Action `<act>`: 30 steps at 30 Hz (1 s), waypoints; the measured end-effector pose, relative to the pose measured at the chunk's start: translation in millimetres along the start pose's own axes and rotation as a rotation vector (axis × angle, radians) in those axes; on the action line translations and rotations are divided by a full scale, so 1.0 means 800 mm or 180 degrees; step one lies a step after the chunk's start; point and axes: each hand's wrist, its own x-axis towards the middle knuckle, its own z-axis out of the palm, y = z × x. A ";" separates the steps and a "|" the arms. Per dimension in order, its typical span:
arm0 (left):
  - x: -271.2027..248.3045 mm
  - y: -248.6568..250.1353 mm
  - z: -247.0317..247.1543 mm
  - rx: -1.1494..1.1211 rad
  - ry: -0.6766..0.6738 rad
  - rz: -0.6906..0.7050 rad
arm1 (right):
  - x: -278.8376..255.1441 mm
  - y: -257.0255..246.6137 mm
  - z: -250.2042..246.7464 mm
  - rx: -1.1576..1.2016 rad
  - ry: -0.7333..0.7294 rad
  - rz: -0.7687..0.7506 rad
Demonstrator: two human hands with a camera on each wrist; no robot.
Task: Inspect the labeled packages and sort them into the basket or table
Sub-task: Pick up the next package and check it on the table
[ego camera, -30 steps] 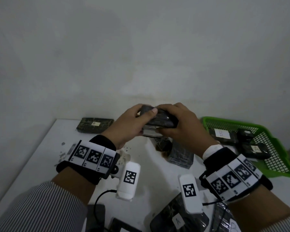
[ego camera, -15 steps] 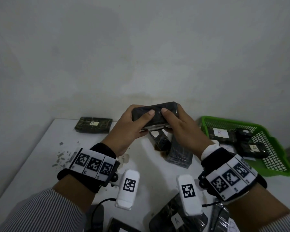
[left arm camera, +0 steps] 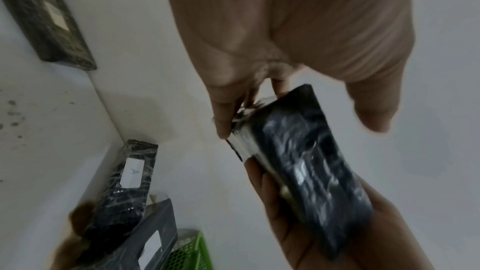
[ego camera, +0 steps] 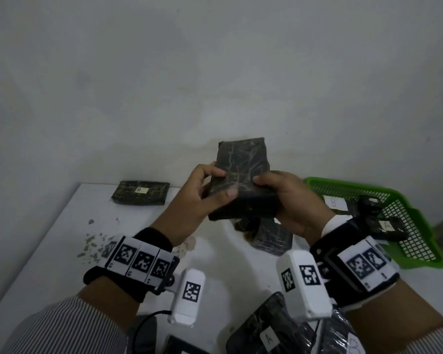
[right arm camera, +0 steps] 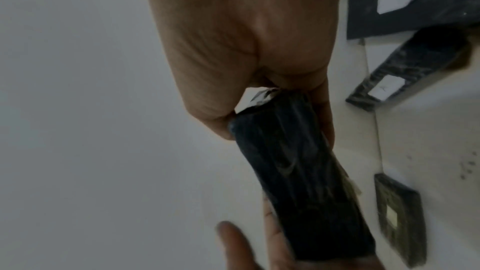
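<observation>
Two packages beneath held package

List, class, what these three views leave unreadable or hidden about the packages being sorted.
- Held package: no label shows in any view; both wrist views are motion-blurred, and the left hand and right hand cover its lower edges.
- Packages under the hands: head view, mostly hidden by the held package.
- Near package: cut off by the bottom edge.
- Basket package labels: partly readable only.

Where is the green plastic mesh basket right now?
In the head view, the green plastic mesh basket sits on the white table at the far right, just beyond the right hand, with labelled dark packages inside it.
</observation>
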 end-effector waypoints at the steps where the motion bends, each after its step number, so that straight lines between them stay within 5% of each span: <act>1: 0.004 -0.001 -0.004 -0.0212 0.0169 -0.0177 | 0.000 0.004 -0.002 -0.0024 -0.0029 -0.0048; 4: 0.022 0.004 -0.015 -0.0345 0.0686 -0.0855 | -0.001 0.017 -0.009 -0.0177 -0.0301 -0.0205; 7: 0.034 0.013 -0.028 -0.0631 0.0684 -0.1128 | -0.009 0.026 -0.010 -0.0447 -0.0611 -0.0203; 12: 0.027 0.018 -0.030 -0.0665 0.0464 -0.0589 | -0.011 0.014 -0.004 -0.0938 -0.0486 -0.0258; 17: 0.005 0.006 -0.012 -0.0115 0.0027 -0.0127 | -0.013 -0.009 0.005 -0.0602 -0.0139 -0.0881; 22: -0.002 0.009 -0.005 -0.0778 -0.0004 -0.0658 | -0.018 0.003 0.005 -0.1005 -0.0467 -0.1025; 28: -0.002 -0.001 0.018 -0.0534 0.0698 -0.0565 | -0.022 0.022 0.022 -0.0273 -0.0548 -0.0737; 30: -0.004 -0.007 0.020 -0.0577 0.0731 -0.0406 | -0.028 0.022 0.027 -0.0645 -0.0292 -0.0951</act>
